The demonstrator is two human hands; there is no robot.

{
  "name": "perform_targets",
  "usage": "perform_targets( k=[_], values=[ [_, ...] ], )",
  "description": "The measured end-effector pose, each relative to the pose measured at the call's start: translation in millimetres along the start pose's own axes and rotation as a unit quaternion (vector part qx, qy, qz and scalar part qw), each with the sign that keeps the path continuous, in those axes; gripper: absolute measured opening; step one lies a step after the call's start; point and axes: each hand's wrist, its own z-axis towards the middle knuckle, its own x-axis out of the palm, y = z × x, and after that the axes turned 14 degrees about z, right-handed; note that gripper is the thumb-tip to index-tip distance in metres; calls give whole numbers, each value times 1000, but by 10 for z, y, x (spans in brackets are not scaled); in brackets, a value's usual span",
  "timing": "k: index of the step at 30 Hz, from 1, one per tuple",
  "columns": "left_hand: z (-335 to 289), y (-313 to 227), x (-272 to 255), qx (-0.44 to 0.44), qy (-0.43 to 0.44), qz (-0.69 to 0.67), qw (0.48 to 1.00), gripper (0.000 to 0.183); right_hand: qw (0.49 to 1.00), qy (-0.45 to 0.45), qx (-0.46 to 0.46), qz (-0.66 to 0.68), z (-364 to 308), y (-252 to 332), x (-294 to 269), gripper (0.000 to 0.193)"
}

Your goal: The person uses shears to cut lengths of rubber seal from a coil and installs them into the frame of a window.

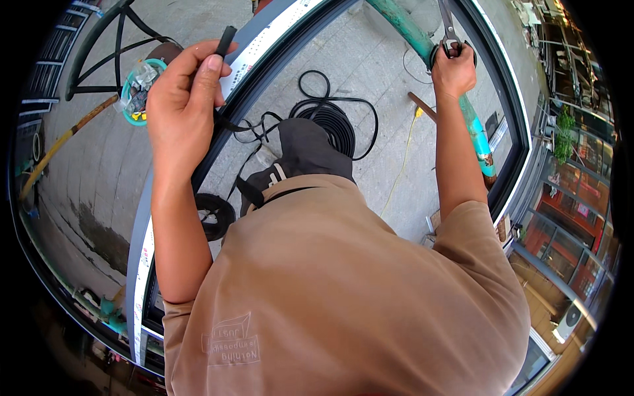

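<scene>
1. Pinching a black strip (226, 41) between thumb and fingers, the left hand (181, 92) is raised near the dark frame (277, 53).
2. Well apart, the right hand (456, 76) grips metal scissors (449, 25), arm outstretched.
3. Smooth black coil (341, 129) on gray paving (396, 142).

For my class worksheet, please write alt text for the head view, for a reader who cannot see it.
A person's left hand pinches a black strip while the right hand holds scissors. Below, a black coil lies on grey paving, seen through a large dark frame.
</scene>
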Motion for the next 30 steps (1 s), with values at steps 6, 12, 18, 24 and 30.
perform_targets(
  k=[6,12,18,24,30],
  values=[
    [-6,-42,25,-3,-5,41,999,21,1000,-19,-17,1,0,-18,26,31],
    [-30,-58,55,-17,-18,41,999,20,1000,-22,-18,-9,0,-30,34,34],
    [-72,-105,-3,-39,-2,90,995,26,999,-16,-24,13,2,1,22,33],
    [-71,-109,65,-83,-52,51,994,24,999,15,-19,39,3,0,-40,30],
    [135,-443,614,-79,-107,51,990,20,975,121,74,171,66,123,-201,30]
  ],
)
